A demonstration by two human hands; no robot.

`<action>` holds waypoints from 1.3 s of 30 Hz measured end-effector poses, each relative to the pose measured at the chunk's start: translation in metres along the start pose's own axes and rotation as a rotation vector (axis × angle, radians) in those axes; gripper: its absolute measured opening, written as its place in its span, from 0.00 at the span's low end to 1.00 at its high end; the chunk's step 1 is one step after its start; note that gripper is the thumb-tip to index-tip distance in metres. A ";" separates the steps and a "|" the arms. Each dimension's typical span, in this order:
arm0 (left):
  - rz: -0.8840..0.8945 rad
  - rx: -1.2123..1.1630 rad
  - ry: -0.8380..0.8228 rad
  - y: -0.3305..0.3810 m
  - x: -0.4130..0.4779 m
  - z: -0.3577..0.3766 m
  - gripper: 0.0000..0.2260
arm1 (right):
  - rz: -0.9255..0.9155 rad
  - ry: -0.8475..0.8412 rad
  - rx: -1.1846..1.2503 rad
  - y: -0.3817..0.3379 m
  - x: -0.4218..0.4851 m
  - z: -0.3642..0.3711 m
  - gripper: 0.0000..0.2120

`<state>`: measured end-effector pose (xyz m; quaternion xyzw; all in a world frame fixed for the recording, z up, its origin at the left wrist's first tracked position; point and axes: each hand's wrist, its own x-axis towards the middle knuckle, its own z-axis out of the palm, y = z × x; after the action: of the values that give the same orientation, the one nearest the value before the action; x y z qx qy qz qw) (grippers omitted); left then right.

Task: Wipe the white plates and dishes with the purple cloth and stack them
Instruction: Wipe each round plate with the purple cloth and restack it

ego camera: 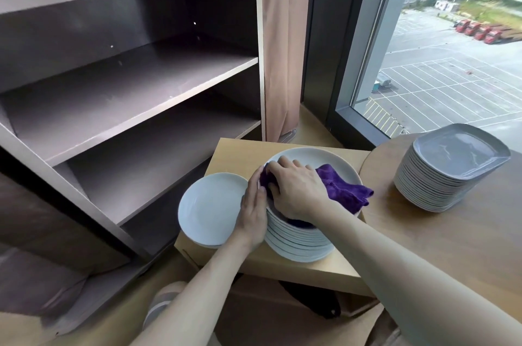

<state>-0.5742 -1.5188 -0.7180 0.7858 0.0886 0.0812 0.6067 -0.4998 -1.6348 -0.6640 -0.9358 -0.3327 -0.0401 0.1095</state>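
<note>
Plates sit in a tall round stack (299,244) on the small wooden table (234,153). The person's right hand (296,190) lies on the top plate (319,153), fingers curled down over the bunched purple cloth (344,190), whose loose end trails past the plate's right rim. The left hand (252,212) rests against the stack's left edge, fingers straight and pressed together. Just beside it on the left lies a lower pile of white plates (209,207), overhanging the table's edge. Well apart on the round table (452,232) to the right stands a stack of squarish dishes (440,176)
</note>
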 end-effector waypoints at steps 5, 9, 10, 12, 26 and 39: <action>0.002 0.032 -0.038 0.001 0.000 -0.005 0.20 | 0.078 0.047 -0.153 0.012 0.015 0.007 0.16; -0.016 0.039 -0.002 0.003 -0.001 -0.002 0.21 | 0.096 0.024 -0.358 0.030 0.015 0.002 0.11; -0.013 0.045 0.003 0.004 -0.001 -0.001 0.20 | 0.107 0.006 -0.388 0.035 0.013 -0.001 0.12; -0.005 0.053 0.011 0.006 -0.001 0.000 0.20 | 0.139 -0.029 -0.421 0.047 0.005 -0.008 0.14; -0.004 0.039 0.004 0.004 -0.001 0.004 0.20 | 0.000 -0.358 -0.148 0.041 -0.043 -0.053 0.10; -0.020 -0.053 -0.024 0.005 -0.003 0.002 0.19 | -0.043 -0.075 0.056 0.008 -0.002 -0.011 0.11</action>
<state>-0.5768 -1.5231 -0.7135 0.7694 0.0867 0.0680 0.6292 -0.4963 -1.6440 -0.6551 -0.9259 -0.3575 0.0021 0.1223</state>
